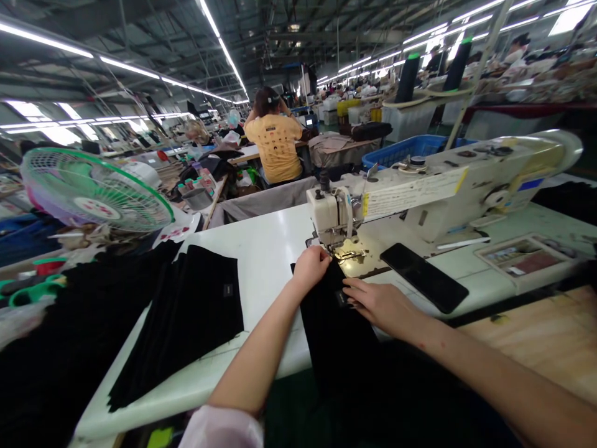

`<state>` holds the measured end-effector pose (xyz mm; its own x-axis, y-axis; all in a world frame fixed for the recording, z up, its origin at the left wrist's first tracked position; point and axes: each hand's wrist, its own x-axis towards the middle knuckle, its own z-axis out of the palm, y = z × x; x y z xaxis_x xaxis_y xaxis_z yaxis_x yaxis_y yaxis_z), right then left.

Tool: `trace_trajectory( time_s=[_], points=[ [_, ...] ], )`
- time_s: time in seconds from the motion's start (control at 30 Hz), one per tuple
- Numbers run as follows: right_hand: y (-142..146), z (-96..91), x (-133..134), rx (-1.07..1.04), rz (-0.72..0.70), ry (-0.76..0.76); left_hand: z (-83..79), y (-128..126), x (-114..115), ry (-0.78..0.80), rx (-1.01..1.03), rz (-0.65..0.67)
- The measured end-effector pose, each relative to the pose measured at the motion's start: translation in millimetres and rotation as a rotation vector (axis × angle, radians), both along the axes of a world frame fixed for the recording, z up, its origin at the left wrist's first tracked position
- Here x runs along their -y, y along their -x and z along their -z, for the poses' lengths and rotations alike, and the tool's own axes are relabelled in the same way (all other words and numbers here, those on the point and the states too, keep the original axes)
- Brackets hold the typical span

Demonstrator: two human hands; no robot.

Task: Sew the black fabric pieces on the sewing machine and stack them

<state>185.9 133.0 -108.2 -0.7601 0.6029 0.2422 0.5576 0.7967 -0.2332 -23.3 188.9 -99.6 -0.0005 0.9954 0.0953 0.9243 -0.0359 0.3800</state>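
A black fabric piece [326, 323] lies at the sewing machine [333, 214], its far end by the presser foot and its near end hanging over the table edge. My left hand [311, 269] is closed, pinching that far end just left of the needle area. Farther down the right edge, my right hand [385, 306] holds the same cloth, fingers bent over it beside a small dark label [342, 298]. The fingertips of the right hand are partly hidden. To the left, a stack of black fabric pieces [200, 305] rests on the white table [265, 249], a label showing on top.
A black phone [423, 277] lies right of the needle plate, near a white stick-like tool [463, 243]. A green-rimmed fan [97, 190] stands at the left, above a dark fabric heap [60, 336]. Beyond the table are a blue basket [405, 149] and a seated person [274, 146].
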Motion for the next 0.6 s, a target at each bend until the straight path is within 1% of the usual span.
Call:
trace_trajectory(
  time_s=[0.23, 0.6],
  points=[
    [2.0, -1.3, -5.1, -0.003, 0.017, 0.054, -3.2, -0.9, -6.3, 0.028, 0.008, -0.026],
    [5.1, 2.4, -3.8, 0.006, 0.041, 0.072, -1.8, -1.6, -5.1, 0.003, 0.001, -0.054]
  ],
)
